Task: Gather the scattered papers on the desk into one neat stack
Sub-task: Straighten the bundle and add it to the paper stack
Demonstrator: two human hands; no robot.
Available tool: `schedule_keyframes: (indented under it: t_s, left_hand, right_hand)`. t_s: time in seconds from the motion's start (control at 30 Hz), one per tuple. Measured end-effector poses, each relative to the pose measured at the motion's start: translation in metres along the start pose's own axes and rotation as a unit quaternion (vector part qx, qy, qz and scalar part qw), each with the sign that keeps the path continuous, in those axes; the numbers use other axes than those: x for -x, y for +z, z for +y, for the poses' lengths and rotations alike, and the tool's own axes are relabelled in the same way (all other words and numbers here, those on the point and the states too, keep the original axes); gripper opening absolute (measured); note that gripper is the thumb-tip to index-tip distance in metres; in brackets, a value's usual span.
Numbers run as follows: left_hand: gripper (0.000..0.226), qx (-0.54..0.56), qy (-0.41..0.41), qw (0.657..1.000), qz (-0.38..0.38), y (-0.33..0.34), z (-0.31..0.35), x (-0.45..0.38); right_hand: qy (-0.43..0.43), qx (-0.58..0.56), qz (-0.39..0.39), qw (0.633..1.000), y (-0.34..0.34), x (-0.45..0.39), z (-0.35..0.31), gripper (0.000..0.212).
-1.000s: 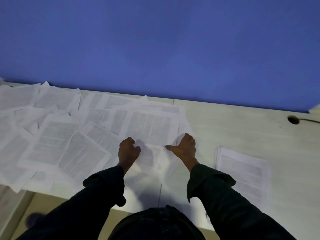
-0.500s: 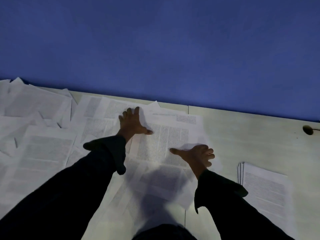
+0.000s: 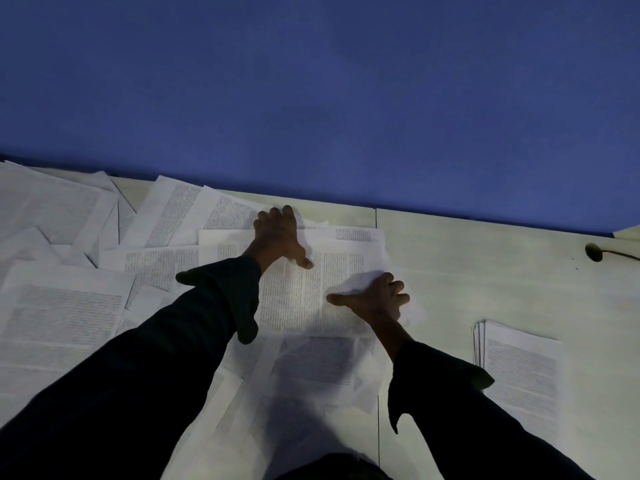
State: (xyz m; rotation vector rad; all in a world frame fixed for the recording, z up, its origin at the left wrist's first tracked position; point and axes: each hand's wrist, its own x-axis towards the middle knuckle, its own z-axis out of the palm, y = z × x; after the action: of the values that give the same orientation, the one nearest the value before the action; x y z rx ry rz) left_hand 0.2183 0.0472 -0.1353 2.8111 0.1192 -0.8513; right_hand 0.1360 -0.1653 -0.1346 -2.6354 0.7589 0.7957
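Loose printed papers (image 3: pixel 65 306) lie overlapping across the left and middle of a pale desk (image 3: pixel 485 271) set against a blue wall (image 3: pixel 311 81). The left hand (image 3: pixel 278 237) lies flat on a sheet's far edge, fingers straight. The right hand (image 3: pixel 375 299) presses the same sheet's right edge, thumb out, fingers bent. Further right lies a neat stack (image 3: pixel 519 368).

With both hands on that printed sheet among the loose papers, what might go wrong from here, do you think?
1. The left hand and right hand press flat on the top sheet; dragging it could crease it or shift the overlapping loose papers beneath.
2. Sheets overhanging the desk's near edge may slip off.
3. The neat stack sits apart; a careless sweep could knock it askew.
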Motion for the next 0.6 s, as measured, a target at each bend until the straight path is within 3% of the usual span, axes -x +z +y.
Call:
schedule_keyframes:
  t_s: [0.23,0.37,0.5,0.6]
  left_hand:
    - [0.096,-0.044,0.075,0.991,-0.1,-0.024,0.009,0.007]
    - [0.074,0.047,0.125,0.976,-0.174,-0.027,0.025,0.013]
    - [0.088,0.067,0.149,0.951,-0.262,-0.023,0.034,0.022]
    - [0.093,0.11,0.148,0.96,-0.209,-0.015,0.029,0.028]
  right_hand:
    - [-0.051,-0.07,0.021,0.996,0.002,0.003,0.013,0.113]
    - [-0.099,-0.082,0.014,0.992,0.003,0.002,0.019,0.111]
    - [-0.134,-0.12,-0.027,0.983,0.002,0.003,0.019,0.113]
    - [-0.14,-0.211,-0.032,0.967,-0.002,0.002,0.024,0.11]
